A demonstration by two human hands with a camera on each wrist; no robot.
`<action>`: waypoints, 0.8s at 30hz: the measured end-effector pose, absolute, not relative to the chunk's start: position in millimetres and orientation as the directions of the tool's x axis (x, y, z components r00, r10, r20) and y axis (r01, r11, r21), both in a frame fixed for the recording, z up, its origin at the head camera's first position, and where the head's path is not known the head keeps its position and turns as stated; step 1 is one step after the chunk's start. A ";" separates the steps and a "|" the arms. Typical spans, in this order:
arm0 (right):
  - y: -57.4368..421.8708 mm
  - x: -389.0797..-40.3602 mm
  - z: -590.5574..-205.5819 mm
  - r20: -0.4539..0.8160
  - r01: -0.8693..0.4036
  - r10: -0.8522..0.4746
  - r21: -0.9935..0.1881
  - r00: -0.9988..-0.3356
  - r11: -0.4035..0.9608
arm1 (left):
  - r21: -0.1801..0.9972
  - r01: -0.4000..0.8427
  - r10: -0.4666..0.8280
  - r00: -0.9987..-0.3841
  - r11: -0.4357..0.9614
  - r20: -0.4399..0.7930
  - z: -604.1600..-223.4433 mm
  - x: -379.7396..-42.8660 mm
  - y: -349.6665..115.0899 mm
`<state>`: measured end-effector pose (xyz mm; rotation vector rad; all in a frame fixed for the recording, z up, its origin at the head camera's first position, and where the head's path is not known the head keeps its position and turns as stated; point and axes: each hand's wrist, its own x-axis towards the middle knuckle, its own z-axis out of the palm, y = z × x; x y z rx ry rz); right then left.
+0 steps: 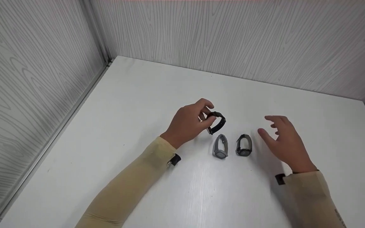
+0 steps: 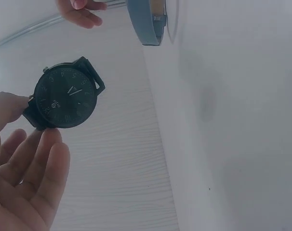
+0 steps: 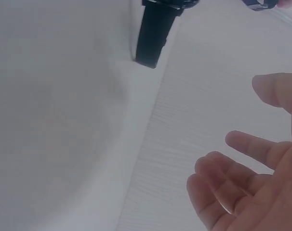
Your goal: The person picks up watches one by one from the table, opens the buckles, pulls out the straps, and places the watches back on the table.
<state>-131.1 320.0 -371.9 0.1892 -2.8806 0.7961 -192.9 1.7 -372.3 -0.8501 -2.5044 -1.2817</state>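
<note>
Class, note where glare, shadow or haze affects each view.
Head view: pale glare streaks the smooth white tabletop, and a soft shadow lies beside the beige fabric right sleeve; left wrist view: milky haze dulls the round-faced black wristwatch, leaving its numerals faint; right wrist view: similar haze, low contrast.

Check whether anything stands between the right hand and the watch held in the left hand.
Nothing visible does: in the head view, the grey watch and black-cased watch sit below the straight path from the right hand to the held watch.
</note>
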 end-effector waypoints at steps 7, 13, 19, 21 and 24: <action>296.9 -123.9 -352.6 0.263 -0.283 -0.157 -0.560 -0.952 0.779 | 0.655 0.631 0.434 -0.771 0.416 0.467 -366.0 -187.2 6.4; 276.2 -125.9 -337.8 0.282 -0.380 -0.257 -0.623 -0.924 0.684 | 0.622 0.704 0.465 -0.702 0.343 0.539 -362.8 -182.8 11.4; 262.5 -128.2 -325.6 0.271 -0.474 -0.393 -0.599 -0.879 0.646 | 0.504 0.823 0.517 -0.560 0.261 0.647 -363.1 -177.1 15.9; 261.2 -125.9 -324.3 0.298 -0.499 -0.403 -0.594 -0.865 0.631 | 0.482 0.847 0.530 -0.522 0.226 0.668 -362.0 -174.8 17.5; 260.2 -122.4 -323.3 0.364 -0.539 -0.397 -0.577 -0.843 0.614 | 0.471 0.860 0.532 -0.496 0.195 0.686 -359.4 -171.8 19.0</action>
